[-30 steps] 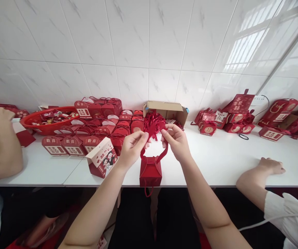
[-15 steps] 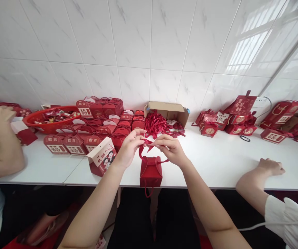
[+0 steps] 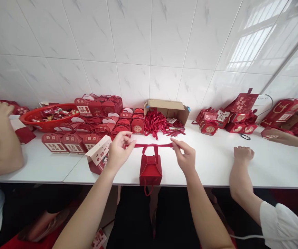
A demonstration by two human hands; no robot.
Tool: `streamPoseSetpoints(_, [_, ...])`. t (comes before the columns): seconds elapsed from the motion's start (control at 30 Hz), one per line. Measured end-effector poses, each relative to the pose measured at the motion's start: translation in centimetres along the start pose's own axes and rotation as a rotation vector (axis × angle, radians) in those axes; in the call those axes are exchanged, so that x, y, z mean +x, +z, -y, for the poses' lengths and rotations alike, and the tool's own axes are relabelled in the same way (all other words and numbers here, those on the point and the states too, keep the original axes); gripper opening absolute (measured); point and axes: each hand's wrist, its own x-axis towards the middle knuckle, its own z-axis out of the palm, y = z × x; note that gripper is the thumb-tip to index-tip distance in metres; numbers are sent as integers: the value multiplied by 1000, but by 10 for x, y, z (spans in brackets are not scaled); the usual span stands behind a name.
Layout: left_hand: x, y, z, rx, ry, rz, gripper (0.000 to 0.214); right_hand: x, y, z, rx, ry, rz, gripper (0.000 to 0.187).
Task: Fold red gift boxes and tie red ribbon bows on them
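Observation:
A small plain red gift box (image 3: 150, 170) stands at the front edge of the white table (image 3: 216, 166). A red ribbon (image 3: 152, 145) runs taut and level above the box, knotted over its top. My left hand (image 3: 118, 150) pinches the ribbon's left end. My right hand (image 3: 185, 155) pinches its right end. A red ribbon tail hangs below the box over the table edge.
A printed red and white box (image 3: 100, 159) lies tilted left of my left hand. Behind stand several finished red boxes (image 3: 107, 126), a red basin (image 3: 45, 117) of sweets, and a cardboard carton (image 3: 168, 110) spilling ribbons. Another person's arm (image 3: 1, 138) is at left, another's hand (image 3: 242, 154) at right.
My hands have moved apart, drawing the ribbon from loose loops into a straight line over the box. The person on the right has moved their hand closer and reached another arm in.

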Motion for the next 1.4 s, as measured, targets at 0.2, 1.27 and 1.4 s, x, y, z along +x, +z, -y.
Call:
streamPoseSetpoints(0.2, [-34, -58, 79, 599, 25, 2, 16, -75, -68, -71, -139, 617, -90, 36])
streamPoseSetpoints(1.27, [-45, 15, 67, 187, -374, 452, 46, -40, 2, -42, 174, 699, 638, 42])
streamPoseSetpoints(1.4, [-49, 13, 67, 83, -409, 428, 47, -39, -5, -47, 154, 736, 726, 43])
